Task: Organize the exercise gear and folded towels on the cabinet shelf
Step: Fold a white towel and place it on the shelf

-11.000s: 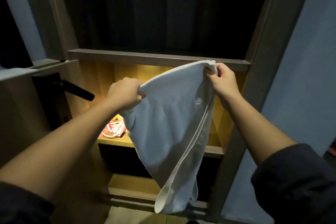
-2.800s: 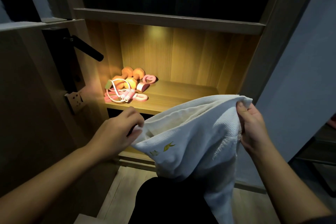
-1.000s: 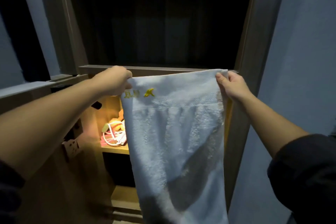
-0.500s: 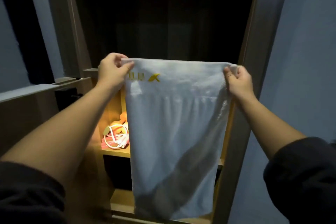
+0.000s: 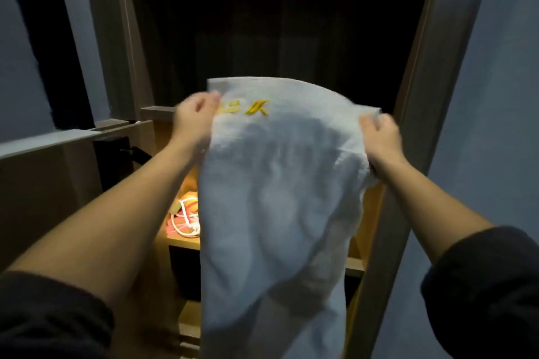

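Note:
A white towel (image 5: 277,198) with yellow embroidery near its top edge hangs in front of the cabinet, blurred by motion and billowing. My left hand (image 5: 194,122) grips its upper left corner and my right hand (image 5: 379,137) grips its upper right corner. Behind the towel, on the lit wooden shelf (image 5: 183,242), lies pink and orange exercise gear (image 5: 185,218) with a white cord. Most of the shelf is hidden by the cloth.
The open cabinet door (image 5: 43,183) with a black handle (image 5: 137,153) stands at the left. A dark upper compartment (image 5: 277,23) fills the top. The cabinet's right post (image 5: 408,96) meets a blue-grey wall (image 5: 481,96).
The towel's top edge has dropped and folded away from me, and the cloth now bulges instead of hanging flat. Both hands have moved lower and keep their hold on the corners.

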